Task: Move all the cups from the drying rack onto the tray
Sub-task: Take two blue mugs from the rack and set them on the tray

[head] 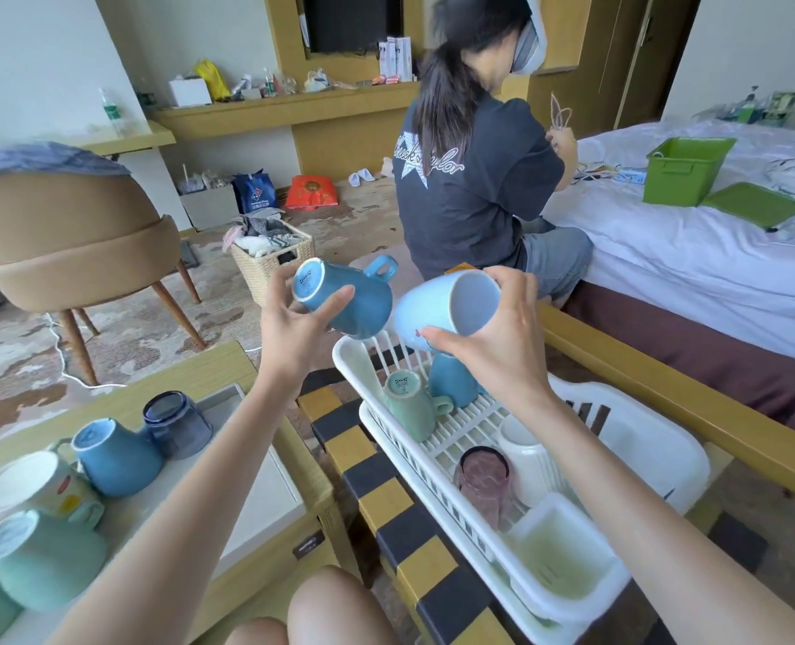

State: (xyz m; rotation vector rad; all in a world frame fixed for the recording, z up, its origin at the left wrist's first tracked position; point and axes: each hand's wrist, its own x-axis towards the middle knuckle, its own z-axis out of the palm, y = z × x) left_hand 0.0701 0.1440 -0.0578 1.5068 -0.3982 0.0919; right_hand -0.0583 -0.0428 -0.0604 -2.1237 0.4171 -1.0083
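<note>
**Inspector:** State of the hands?

**Assessor:** We find both occupied. The left hand (293, 321) has its fingers curled round the body of a dark blue mug (349, 297), base turned towards us and handle on the far side. The right hand (495, 339) grips a pale blue cup (446, 307) near its rim, mouth tipped to the right. Both cups are in the air over the far end of the drying rack (642, 439), apart from each other.

**Inspector:** And the rest of the load?

**Assessor:** We count four in the rack: a green mug (404, 402), a blue cup (451, 381) just beyond it, and a pink glass (484, 481) and white cup (523, 458) nearer us (the square container (567, 551) we do not class as a cup). The tray (265, 486) lies on the table (176, 371) to the left, with cups crowded on its near-left part.

**Inspector:** Advice for this carry?

**Assessor:** We advise keeping the two apart in transit, then setting each rim-down to the right of the navy glass (176, 423), one at a time.
</note>
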